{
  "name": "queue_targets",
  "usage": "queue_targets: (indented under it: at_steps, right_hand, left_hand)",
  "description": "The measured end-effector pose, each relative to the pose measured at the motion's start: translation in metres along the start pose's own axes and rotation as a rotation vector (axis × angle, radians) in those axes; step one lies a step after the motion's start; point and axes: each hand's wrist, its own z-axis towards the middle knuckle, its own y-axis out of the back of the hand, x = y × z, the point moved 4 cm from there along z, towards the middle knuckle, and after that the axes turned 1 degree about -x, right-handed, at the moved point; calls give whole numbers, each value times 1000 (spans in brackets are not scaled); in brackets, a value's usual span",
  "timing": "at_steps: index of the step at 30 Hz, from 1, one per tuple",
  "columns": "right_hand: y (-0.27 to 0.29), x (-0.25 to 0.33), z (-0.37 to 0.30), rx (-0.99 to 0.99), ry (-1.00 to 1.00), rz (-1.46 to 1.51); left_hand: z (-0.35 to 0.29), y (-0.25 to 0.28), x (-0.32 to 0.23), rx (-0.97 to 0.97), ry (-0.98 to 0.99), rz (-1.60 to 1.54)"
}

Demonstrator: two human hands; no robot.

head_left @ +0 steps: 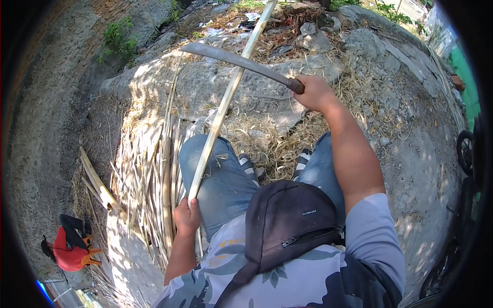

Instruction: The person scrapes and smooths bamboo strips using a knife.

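Black sling bag (290,220) sits across the chest, right under the camera, over a grey leafy-print shirt. Left hand (187,215) is clamped around the lower end of a long pale bamboo strip (222,110), which runs up over the left knee and away toward the rubble. Right hand (314,93) is fisted on the handle of a curved machete (233,60), blade crossing over the strip. Loads of split slats (154,179) are piled on the ground just left of the leg.
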Motion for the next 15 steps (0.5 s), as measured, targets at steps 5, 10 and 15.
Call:
queue_targets:
  at_steps: [5,10,15]
  right_hand:
    - [-9,21,-10,-2,104,-44]
    - [-40,79,-27,91,549,-284]
    - [-33,50,-4,-20,359,-166]
  left_hand:
    - [0,0,-3,24,8,26]
    - [-1,7,-10,-44,-17,192]
    - [-5,6,-9,-85,-29,146]
